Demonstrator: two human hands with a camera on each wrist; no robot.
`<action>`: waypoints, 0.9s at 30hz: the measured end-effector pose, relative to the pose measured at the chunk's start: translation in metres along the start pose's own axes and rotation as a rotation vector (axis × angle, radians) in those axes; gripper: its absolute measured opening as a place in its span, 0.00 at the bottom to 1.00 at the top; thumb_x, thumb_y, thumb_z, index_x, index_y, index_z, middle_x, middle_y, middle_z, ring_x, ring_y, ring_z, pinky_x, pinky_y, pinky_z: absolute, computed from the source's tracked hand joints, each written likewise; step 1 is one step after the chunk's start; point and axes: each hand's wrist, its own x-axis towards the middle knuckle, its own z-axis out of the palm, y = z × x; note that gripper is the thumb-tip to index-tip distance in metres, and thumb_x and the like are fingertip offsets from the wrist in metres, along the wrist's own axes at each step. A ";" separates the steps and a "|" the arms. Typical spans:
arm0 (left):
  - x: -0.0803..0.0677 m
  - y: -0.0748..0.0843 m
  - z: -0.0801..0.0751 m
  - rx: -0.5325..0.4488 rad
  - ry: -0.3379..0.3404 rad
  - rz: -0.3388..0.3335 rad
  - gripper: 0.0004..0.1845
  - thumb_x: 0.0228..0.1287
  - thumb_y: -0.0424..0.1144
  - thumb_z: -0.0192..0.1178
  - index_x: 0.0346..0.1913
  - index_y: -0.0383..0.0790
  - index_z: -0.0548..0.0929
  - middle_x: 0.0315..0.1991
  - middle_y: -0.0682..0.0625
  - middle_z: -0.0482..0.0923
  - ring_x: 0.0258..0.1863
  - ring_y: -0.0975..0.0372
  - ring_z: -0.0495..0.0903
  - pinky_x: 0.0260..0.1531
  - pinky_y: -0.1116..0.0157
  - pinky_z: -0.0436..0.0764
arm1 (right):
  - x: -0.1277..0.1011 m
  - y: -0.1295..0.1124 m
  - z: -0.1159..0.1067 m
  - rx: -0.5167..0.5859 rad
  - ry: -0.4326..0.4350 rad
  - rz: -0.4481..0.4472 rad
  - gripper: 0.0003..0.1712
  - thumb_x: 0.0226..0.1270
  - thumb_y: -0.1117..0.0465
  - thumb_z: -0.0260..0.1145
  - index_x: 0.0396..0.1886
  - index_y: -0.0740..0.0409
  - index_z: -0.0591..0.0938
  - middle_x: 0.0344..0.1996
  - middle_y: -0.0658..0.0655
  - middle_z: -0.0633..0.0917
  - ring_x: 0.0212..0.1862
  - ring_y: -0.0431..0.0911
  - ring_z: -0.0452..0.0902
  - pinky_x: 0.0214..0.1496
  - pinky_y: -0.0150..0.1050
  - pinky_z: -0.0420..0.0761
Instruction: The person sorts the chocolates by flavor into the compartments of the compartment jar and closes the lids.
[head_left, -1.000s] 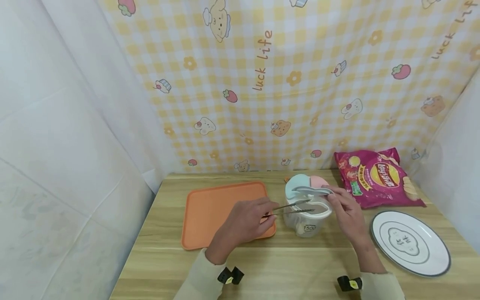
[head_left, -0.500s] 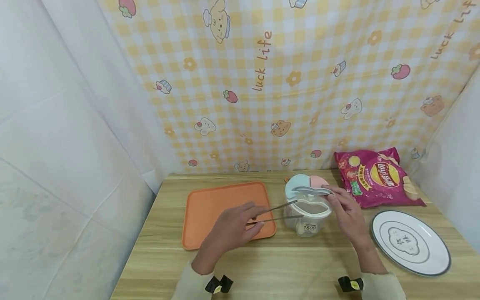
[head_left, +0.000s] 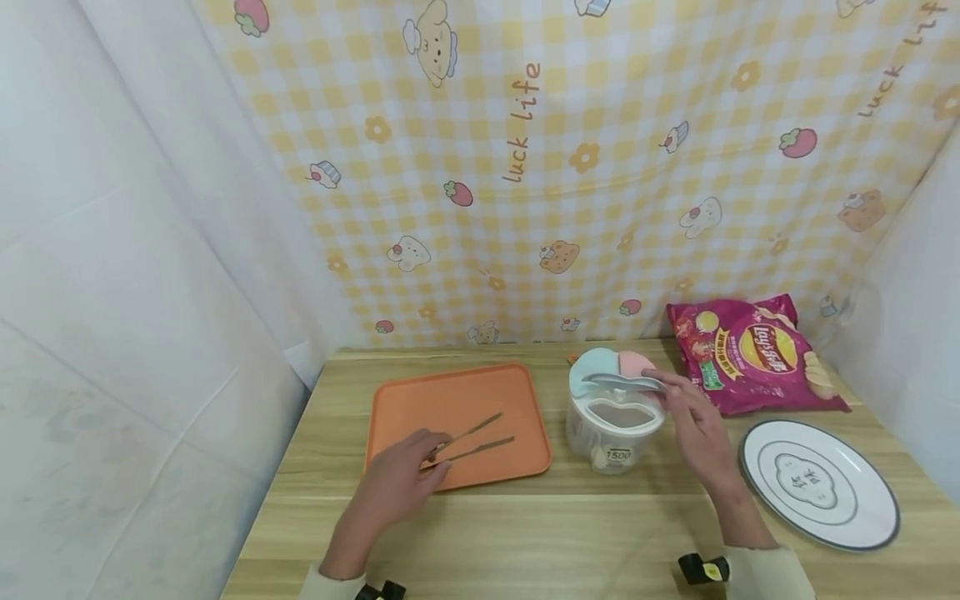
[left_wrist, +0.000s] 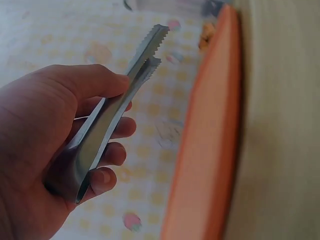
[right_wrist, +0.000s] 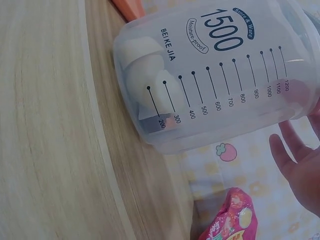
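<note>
My left hand (head_left: 396, 483) grips empty tongs (head_left: 471, 442) over the orange tray (head_left: 457, 398); my right hand (head_left: 693, 417) holds the container's lid (head_left: 613, 372) open; nothing transferred yet, I judge.

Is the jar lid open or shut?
Open: the lid is flipped up behind the jar mouth, and the right hand holds it.

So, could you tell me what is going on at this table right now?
A person sits at a wooden table. Their left hand grips metal tongs over an orange tray; nothing shows between the tong tips. Their right hand holds up the flip lid of a clear container marked 1500, which has pale pieces at its bottom. A chip bag lies behind, and a white plate sits on the right.
</note>
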 end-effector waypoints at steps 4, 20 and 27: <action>-0.011 -0.025 0.005 0.001 -0.018 -0.095 0.16 0.66 0.39 0.72 0.55 0.44 0.86 0.38 0.55 0.80 0.31 0.68 0.78 0.26 0.67 0.77 | 0.002 0.001 0.000 0.025 0.006 0.007 0.25 0.88 0.59 0.44 0.58 0.67 0.85 0.63 0.60 0.80 0.66 0.33 0.69 0.62 0.24 0.67; -0.029 -0.060 0.006 0.015 -0.025 -0.239 0.15 0.64 0.37 0.72 0.53 0.42 0.87 0.43 0.53 0.83 0.38 0.62 0.80 0.38 0.58 0.80 | 0.002 0.001 -0.002 0.128 -0.027 0.001 0.21 0.85 0.64 0.48 0.53 0.69 0.86 0.63 0.63 0.80 0.67 0.38 0.70 0.63 0.27 0.67; -0.032 -0.066 0.004 0.007 -0.055 -0.213 0.15 0.64 0.35 0.72 0.53 0.39 0.86 0.31 0.58 0.70 0.28 0.66 0.66 0.29 0.64 0.70 | -0.001 0.002 -0.006 0.124 -0.075 -0.063 0.18 0.82 0.69 0.52 0.59 0.66 0.85 0.65 0.62 0.79 0.70 0.40 0.67 0.67 0.29 0.63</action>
